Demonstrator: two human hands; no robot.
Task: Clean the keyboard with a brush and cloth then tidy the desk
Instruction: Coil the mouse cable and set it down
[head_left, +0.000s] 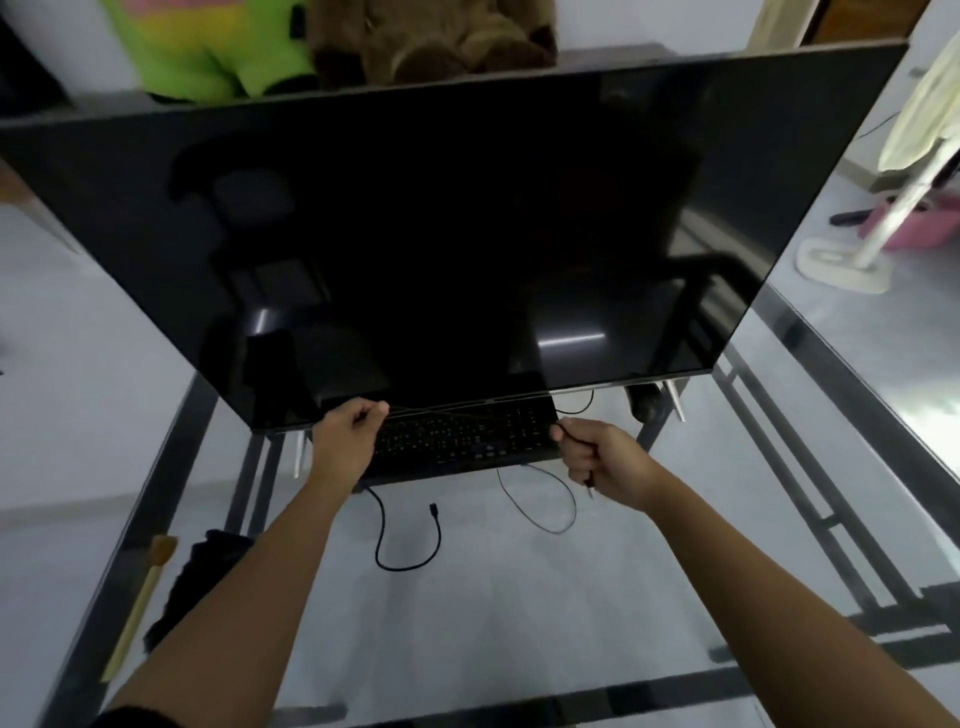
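Head view: a flat black keyboard (462, 441) lies at 12 o'clock on the glass worktop (519, 623), its far edge tucked under the lower rim of a large glossy black screen (467, 234) that fills the upper half of the picture. Both hands are held apart over the keyboard's ends. The left hand (348, 436), at the keyboard's 9 o'clock end, pinches a thin black cable (570, 437) between thumb and fingertips. The right hand (587, 457), at the 3 o'clock end, is curled in a fist round the same cable, a short dark end sticking out below the fist. Between them the cable runs along the keyboard's far edge. At 6 o'clock of the keyboard a thicker black cord (405, 569) lies looped on the glass, its plug free. At 8 o'clock, near the worktop's edge, a pale wooden-handled brush (137, 608) lies just beside a crumpled black cloth (197, 582), partly hidden by the left forearm.
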